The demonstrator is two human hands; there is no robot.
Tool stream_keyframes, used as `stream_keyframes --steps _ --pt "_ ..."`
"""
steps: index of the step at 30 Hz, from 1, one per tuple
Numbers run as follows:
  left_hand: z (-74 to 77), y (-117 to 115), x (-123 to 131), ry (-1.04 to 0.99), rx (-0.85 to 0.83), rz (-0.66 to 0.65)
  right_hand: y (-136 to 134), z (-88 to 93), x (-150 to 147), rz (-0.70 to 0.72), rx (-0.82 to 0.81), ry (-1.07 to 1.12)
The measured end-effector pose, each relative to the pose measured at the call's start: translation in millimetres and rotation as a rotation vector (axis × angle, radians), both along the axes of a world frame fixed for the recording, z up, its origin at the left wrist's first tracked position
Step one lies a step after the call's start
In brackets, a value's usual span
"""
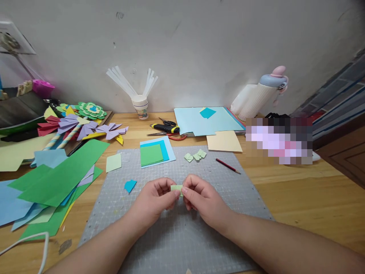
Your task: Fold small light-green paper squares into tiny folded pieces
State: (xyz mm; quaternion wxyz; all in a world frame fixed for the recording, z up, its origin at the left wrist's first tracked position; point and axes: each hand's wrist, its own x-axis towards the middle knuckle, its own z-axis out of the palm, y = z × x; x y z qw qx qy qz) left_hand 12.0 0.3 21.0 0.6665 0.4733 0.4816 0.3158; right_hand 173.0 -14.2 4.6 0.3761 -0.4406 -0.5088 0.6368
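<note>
A small piece of folded light green paper (176, 188) is pinched between my two hands above the grey cutting mat (137, 243). My left hand (158, 198) grips its left side with thumb and fingers. At its right edge, my right hand (199, 196) closes with thumb against fingers; the fingertips partly hide the paper. Beyond the hands lie several small folded light green pieces (196, 155). A folded blue paper piece (130, 186) rests left of my left hand. Green and blue paper squares (151, 155) are stacked at the mat's far edge.
A pencil (228, 166) lies at right on the mat. Scissors (167, 121) and a yellow-black cutter (165, 128) sit behind the stack. A paper cup (140, 108) holds white strips. Coloured sheets (65, 175) and paper flowers (92, 110) crowd the left; a bottle (259, 95) leans right.
</note>
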Motion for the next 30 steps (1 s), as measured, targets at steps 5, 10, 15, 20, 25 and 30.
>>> stream_keyframes --steps 5,10,15,20,25,30 --pt "4.6 -0.7 1.7 0.018 0.001 -0.054 0.6 2.6 0.0 0.022 0.021 0.040" --pt "6.0 -0.3 1.4 0.025 0.010 -0.078 1.8 2.8 0.3 0.010 0.012 0.029" --pt "6.6 -0.3 0.9 0.019 0.028 -0.115 0.8 2.7 0.0 0.017 -0.015 0.047" --pt "4.6 -0.3 1.1 0.000 0.031 -0.135 -0.3 1.0 -1.8 0.067 -0.061 0.094" --pt "0.8 -0.9 1.0 -0.050 0.039 -0.182 -0.3 -3.7 -1.0 0.103 -0.083 0.141" --pt "-3.6 -1.3 -1.2 -0.007 0.056 -0.197 0.8 -6.2 1.4 0.110 0.001 0.033"
